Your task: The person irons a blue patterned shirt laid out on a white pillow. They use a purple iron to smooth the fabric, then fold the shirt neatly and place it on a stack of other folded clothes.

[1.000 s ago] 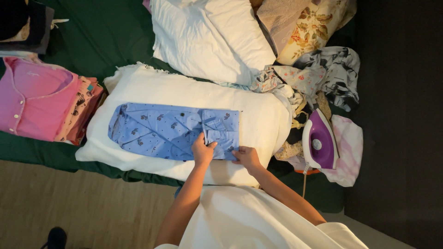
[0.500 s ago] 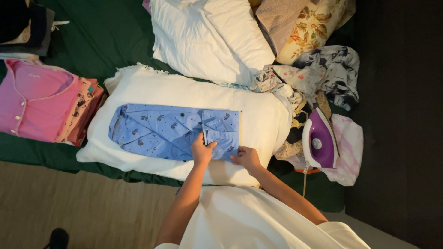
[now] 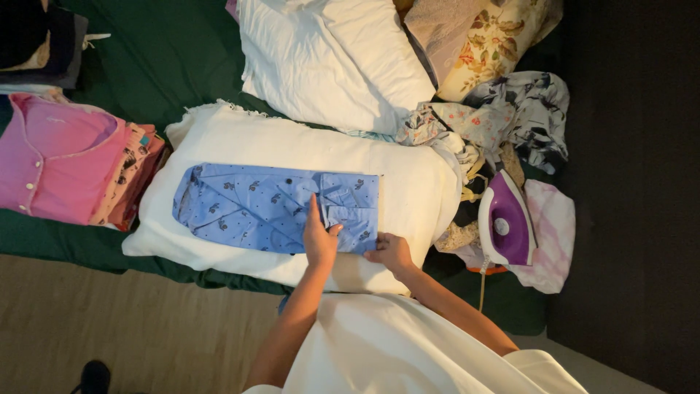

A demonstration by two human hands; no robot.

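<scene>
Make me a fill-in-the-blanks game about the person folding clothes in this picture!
1. The left hand presses flat on a folded ____ shirt.
2. The shirt lies on a ____ towel.
3. The iron standing to the right is white and ____.
4. The right hand rests at the shirt's lower ____ corner.

Missing words: blue; white; purple; right

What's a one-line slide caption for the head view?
Left hand flat on a folded blue patterned shirt, right hand at its corner, on a white pad; purple iron alongside.
</scene>
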